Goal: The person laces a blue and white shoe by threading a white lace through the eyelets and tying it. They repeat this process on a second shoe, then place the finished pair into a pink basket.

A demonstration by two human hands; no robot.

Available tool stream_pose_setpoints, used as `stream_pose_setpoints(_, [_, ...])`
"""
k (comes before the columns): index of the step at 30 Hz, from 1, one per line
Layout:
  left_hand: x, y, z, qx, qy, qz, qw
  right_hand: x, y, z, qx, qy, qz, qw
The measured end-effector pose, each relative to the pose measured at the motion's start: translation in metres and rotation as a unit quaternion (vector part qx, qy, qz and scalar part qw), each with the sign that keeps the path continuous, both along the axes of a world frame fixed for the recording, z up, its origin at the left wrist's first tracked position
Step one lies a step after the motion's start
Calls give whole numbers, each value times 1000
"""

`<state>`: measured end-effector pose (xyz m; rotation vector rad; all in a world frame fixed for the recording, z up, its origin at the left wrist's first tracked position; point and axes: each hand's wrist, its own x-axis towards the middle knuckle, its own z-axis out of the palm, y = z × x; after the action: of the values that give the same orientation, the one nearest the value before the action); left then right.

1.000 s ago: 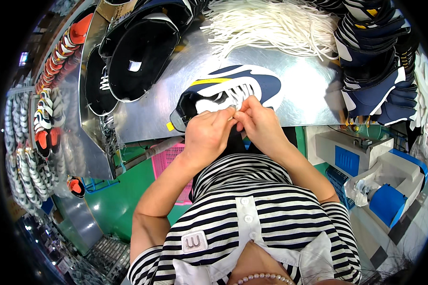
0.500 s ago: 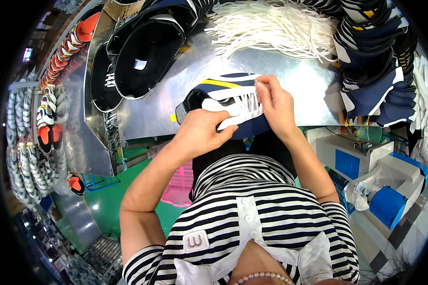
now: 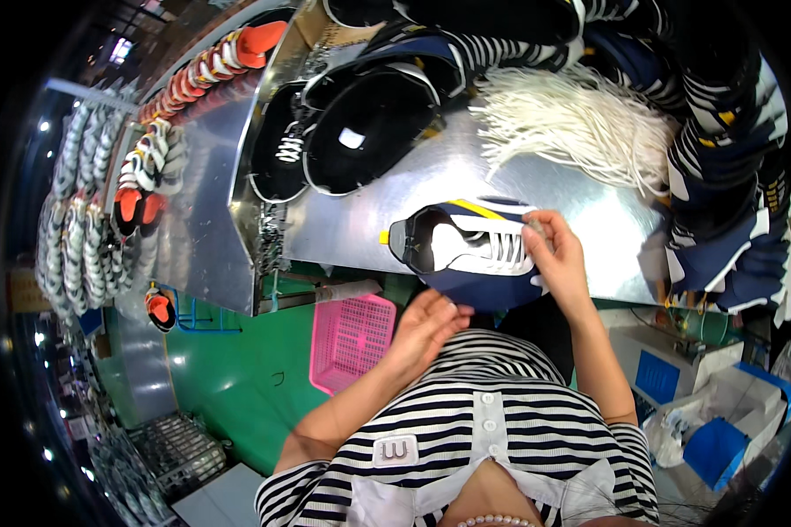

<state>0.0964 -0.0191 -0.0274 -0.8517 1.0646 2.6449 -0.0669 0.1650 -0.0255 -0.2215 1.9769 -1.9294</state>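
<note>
A navy shoe upper [image 3: 479, 288] with a white tongue, white lacing and a yellow stripe lies at the front edge of the metal table [image 3: 343, 241]. Its open collar faces left. My right hand [image 3: 561, 263] pinches the toe end between thumb and fingers. Just below the upper's near side is my left hand [image 3: 424, 335], fingers loosely bent and apart, with nothing visible in it. Whether its fingertips touch the upper's edge I cannot tell. A heap of loose white shoelaces [image 3: 580, 127] rests behind the upper.
Black-lined uppers [image 3: 369, 132] lie at the table's back left. Navy uppers [image 3: 721, 250] are stacked at right. Rows of orange-and-white uppers [image 3: 211, 83] stand at far left. Below are a pink basket [image 3: 325, 356] and a grey-and-blue machine [image 3: 716, 452].
My left hand has let go of the tongue and dropped toward my body. My right hand stays at the toe end. The whole view has shifted, showing more floor on the left.
</note>
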Motion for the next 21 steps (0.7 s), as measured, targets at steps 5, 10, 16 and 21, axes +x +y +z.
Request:
stream_pose_setpoints(5, [-29, -29, 64, -196, 140, 111, 964, 8, -22, 14, -95, -77, 74, 990])
stream_pose_setpoints(10, [-45, -120, 151, -515, 141, 119, 837, 10, 0, 6, -116, -120, 29, 986])
stream_pose_setpoints(16, [-195, -284, 61, -885, -11, -147, 441, 7, -4, -7, 34, 14, -1, 999])
stream_pose_setpoints(21, [-229, -326, -2, -788, 69, -151, 593, -7, 7, 13, 282, 182, -39, 941])
